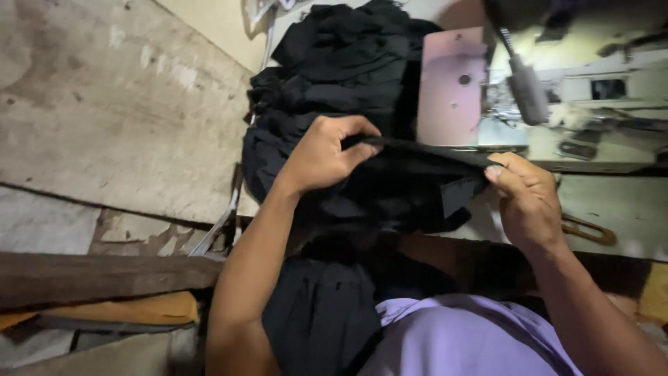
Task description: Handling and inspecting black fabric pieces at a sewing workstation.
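Both hands are pinching one black cloth (pixel 410 174) taut: left hand (pixel 323 153) fingers curled over its edge, right hand (pixel 525 198) nipping the corner, near the sewing machine (pixel 529 90) at the table's (pixel 619 209) far edge.

The cloth (pixel 403 174) pinched in my left grip (pixel 323 153) and right grip (pixel 525 198) is matt black fabric, soft and creased. The machine (pixel 452 83) has a smooth, dull metal plate. The desk (pixel 619 202) looks scuffed and pale. The floor (pixel 104 104) is rough, stained concrete.
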